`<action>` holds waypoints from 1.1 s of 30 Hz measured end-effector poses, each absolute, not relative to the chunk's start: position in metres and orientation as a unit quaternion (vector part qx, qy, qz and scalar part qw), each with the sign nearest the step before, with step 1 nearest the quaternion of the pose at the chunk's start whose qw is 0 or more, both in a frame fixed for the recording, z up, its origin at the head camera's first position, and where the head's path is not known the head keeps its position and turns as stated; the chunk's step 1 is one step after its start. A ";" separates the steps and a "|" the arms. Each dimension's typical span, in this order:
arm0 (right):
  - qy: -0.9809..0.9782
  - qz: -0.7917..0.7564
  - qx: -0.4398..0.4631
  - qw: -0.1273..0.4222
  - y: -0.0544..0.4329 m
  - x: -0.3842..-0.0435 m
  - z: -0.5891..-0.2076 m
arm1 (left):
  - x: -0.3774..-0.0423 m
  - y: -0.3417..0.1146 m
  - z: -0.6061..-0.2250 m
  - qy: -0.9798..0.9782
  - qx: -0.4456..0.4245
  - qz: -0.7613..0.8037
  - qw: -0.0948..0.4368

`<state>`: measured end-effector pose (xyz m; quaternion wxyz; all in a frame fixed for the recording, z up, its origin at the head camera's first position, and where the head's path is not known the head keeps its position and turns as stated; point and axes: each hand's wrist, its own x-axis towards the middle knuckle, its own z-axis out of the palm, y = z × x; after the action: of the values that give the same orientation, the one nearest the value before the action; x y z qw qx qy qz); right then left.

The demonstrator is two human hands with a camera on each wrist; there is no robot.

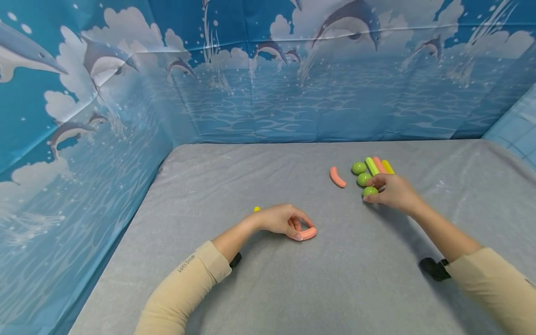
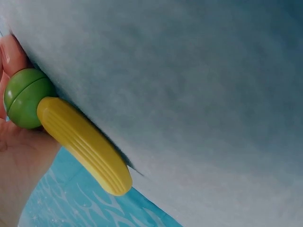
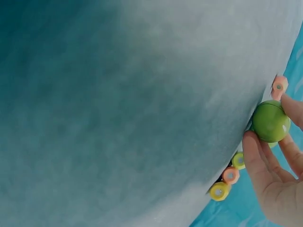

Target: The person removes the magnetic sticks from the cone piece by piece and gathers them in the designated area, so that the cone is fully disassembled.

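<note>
In the head view my left hand (image 1: 284, 219) pinches a salmon-pink curved stick (image 1: 309, 233) on the grey cloth, thumb at its near side. Beneath that hand, a green ball (image 2: 29, 98) with a seam and a yellow ridged curved stick (image 2: 85, 144) show in the left wrist view; from the head only the yellow tip (image 1: 257, 209) pokes out behind the wrist. My right hand (image 1: 393, 191) holds another green ball (image 3: 271, 121) between thumb and fingers, at the near end of a row with two more green balls (image 1: 358, 168).
Beyond the right hand's fingers, lime (image 1: 371, 166), pink (image 1: 378, 164) and yellow (image 1: 388, 166) sticks lie side by side. A second pink curved stick (image 1: 337, 177) lies left of the balls. A dolphin-print curtain (image 1: 268, 107) borders the grey-covered table (image 1: 335, 288) at the back and left.
</note>
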<state>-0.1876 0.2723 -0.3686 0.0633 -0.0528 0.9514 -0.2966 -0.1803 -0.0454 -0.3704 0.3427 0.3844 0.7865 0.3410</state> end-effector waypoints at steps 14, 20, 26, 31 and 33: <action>0.957 -0.274 -0.089 0.044 0.260 -0.180 -0.337 | -0.192 -0.074 -0.356 0.807 0.420 0.292 0.295; 0.926 -0.320 -0.184 0.078 0.227 -0.172 -0.336 | -0.195 -0.090 -0.355 0.808 0.440 0.277 0.278; 0.876 -0.367 -0.275 0.151 0.182 -0.165 -0.353 | -0.193 -0.093 -0.359 0.811 0.452 0.269 0.256; 0.852 -0.374 -0.308 0.196 0.151 -0.160 -0.361 | -0.192 -0.093 -0.362 0.810 0.452 0.272 0.254; 0.848 -0.371 -0.320 0.203 0.144 -0.159 -0.363 | -0.192 -0.092 -0.363 0.809 0.454 0.274 0.254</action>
<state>-0.1594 0.1436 -0.3631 0.2033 -0.3197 0.8477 -0.3713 -0.1917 -0.0923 -0.3626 0.2536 0.4544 0.8089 0.2737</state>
